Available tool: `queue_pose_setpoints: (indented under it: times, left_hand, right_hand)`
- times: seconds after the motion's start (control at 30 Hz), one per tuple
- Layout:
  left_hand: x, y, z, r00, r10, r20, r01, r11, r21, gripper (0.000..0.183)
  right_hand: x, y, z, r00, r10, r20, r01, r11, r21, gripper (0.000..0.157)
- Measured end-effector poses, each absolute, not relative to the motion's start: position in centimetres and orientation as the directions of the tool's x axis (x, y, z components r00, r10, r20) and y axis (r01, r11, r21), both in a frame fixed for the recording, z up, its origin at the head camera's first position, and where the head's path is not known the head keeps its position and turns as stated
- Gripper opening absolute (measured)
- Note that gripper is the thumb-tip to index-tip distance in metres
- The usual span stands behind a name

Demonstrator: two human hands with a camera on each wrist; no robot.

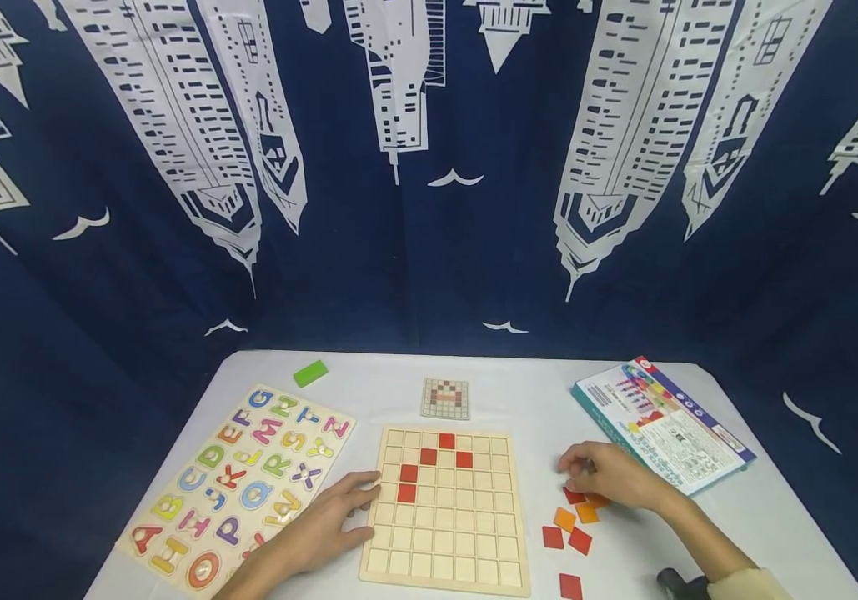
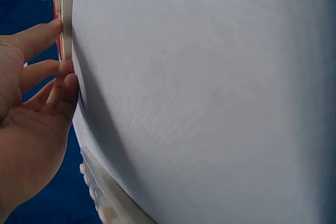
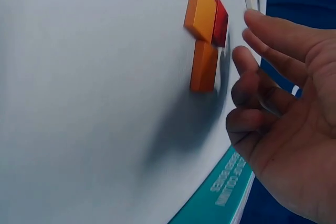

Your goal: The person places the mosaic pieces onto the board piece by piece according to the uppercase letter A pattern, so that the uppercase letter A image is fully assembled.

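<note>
A pale wooden grid board (image 1: 466,565) lies flat, with several red square tiles (image 1: 408,473) set in its upper cells. At the board's left edge rests my left hand (image 1: 331,521); the left wrist view shows its fingertips (image 2: 67,66) touching the side of the board. Over a loose group of tiles right of the board hovers my right hand (image 1: 612,475), its fingers loosely bent. Near its fingertips in the right wrist view are an orange tile (image 3: 200,14), a second orange tile (image 3: 203,69) and a red tile (image 3: 221,23). I see nothing held in either hand.
A small pattern card (image 1: 445,398) lies beyond the board. Left of it are a letter puzzle board (image 1: 211,477) and a green block (image 1: 311,373). A flat printed box (image 1: 669,425) sits at the right, and a loose red tile (image 1: 570,586) lies near the front.
</note>
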State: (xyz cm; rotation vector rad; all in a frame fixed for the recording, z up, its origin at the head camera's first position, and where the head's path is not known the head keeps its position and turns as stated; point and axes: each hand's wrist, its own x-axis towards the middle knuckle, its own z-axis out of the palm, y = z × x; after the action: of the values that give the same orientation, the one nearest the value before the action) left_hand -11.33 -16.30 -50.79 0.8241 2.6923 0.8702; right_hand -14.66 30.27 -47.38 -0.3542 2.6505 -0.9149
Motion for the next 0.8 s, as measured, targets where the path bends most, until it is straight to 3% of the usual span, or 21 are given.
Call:
queue_pose_setpoints:
  times: [0.23, 0.8]
  left_hand:
    - [-11.30, -16.36, -50.71, -0.824, 0.565, -0.026, 0.443, 0.674, 0.591, 0.061]
    - [-11.23, -16.39, -50.69, -0.829, 0.558, -0.037, 0.434, 0.685, 0.585, 0.062]
  right_hand:
    - [-14.24, 31.21, -47.68, -0.906, -0.337, -0.256, -0.119, 0.783, -0.611, 0.030]
    - [-14.20, 30.97, -47.90, -0.895, -0.397, -0.202, -0.204, 0.768, -0.607, 0.019]
